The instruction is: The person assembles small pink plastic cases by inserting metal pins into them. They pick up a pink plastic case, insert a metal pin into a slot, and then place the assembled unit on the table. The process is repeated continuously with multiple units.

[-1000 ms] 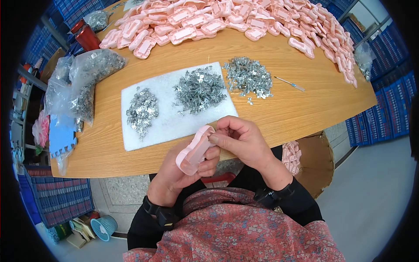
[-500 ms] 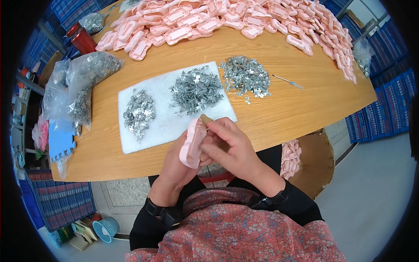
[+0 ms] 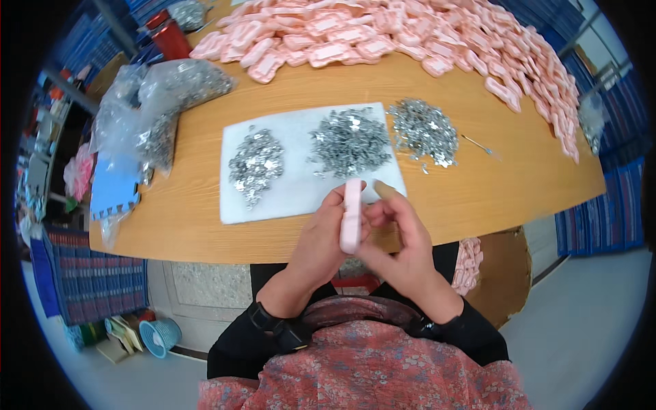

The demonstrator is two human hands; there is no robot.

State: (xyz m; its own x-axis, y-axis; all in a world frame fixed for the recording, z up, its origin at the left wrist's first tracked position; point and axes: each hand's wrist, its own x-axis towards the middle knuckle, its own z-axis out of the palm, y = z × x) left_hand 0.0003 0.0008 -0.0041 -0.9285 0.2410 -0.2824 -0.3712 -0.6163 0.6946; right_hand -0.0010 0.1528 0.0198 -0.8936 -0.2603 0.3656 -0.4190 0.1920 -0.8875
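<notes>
Holding the pink plastic piece [image 3: 351, 222] upright, the left hand [image 3: 316, 239] keeps it at the bench's [image 3: 184, 229] near edge. The right hand [image 3: 404, 249] is spread alongside; contact is unclear. Good practice: firm left grip, right fingertips clear of the rim.

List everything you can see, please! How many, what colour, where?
Table: one, brown, centre
Mat: one, white, on table
Metal heaps: three, silver, two on the mat, one right of it
Box: one, brown, floor right
Pink piles: two, pink, table's far side and box
Thin tool: one, colour unclear, table's right
Bags: several, clear, table's left
Flask: one, red, back left
Foam tile: one, blue, table's left edge
Basket: one, light blue, floor left
Crates: many, blue, both sides
Pink piece: one, pink, centre, held
Top: one, flowered red, bottom
Wristbands: two, black, wrists
Left hand: one, black-sleeved, gripping the pink piece
Right hand: one, black-sleeved, at its right side
</notes>
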